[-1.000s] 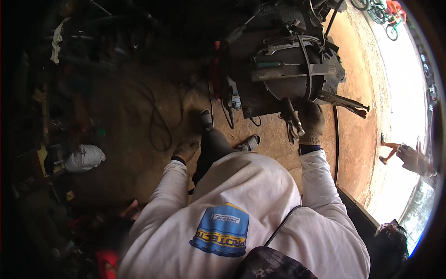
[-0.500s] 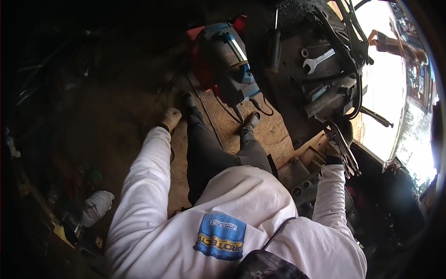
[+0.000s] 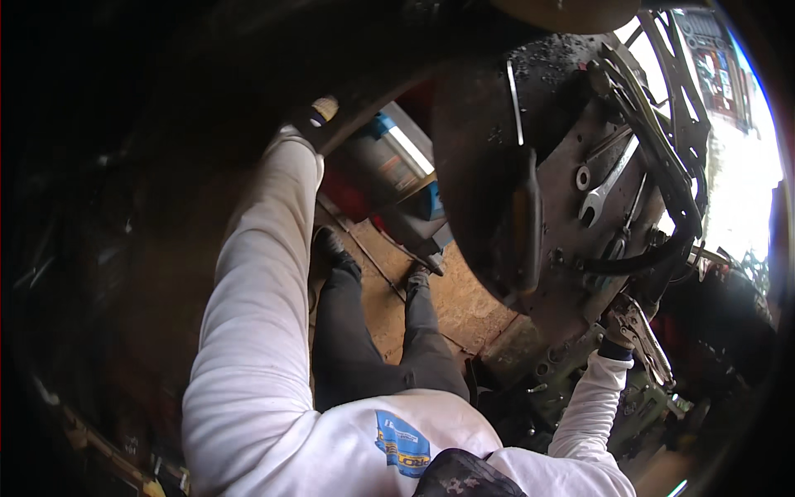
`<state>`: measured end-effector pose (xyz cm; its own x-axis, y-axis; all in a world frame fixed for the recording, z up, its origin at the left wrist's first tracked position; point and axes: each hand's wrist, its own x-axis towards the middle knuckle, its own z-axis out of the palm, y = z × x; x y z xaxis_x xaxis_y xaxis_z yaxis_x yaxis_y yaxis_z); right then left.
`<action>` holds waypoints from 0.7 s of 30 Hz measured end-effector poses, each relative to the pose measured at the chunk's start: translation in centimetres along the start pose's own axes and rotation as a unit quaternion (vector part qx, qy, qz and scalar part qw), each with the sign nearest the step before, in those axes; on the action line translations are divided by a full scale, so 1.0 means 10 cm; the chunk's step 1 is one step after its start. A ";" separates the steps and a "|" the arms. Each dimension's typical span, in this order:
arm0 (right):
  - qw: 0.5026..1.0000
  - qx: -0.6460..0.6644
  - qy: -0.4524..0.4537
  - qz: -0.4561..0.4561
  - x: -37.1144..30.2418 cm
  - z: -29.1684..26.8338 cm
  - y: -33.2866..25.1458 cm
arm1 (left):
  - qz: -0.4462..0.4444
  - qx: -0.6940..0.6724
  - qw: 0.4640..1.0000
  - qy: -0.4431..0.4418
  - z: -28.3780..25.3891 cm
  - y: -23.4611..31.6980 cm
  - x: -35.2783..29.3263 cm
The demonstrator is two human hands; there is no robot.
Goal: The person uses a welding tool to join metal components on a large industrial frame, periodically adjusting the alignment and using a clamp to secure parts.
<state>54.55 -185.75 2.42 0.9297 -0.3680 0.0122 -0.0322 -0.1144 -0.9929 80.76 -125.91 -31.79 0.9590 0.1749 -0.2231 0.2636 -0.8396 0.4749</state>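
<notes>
Two hands are apart: right hand (image 3: 619, 331) grips locking pliers (image 3: 642, 335); left hand (image 3: 319, 112) fingers are hidden, I cannot tell.

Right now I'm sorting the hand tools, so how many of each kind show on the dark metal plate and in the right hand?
Open-ended spanners on the plate: 1
Locking pliers in the right hand: 1
Total: 2

Dark metal plate (image 3: 497, 166) blocks ahead — open floor (image 3: 451, 302) below.
</notes>
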 end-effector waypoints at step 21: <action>0.998 -0.035 -0.021 -0.052 -0.07 -0.01 0.10 | 0.026 0.006 0.999 0.036 0.32 0.31 0.44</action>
<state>53.80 -185.73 1.39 0.9440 -0.3116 0.1088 0.0417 -0.2147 -0.9758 85.43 -129.41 -34.04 0.9763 0.1680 -0.1364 0.2131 -0.8547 0.4733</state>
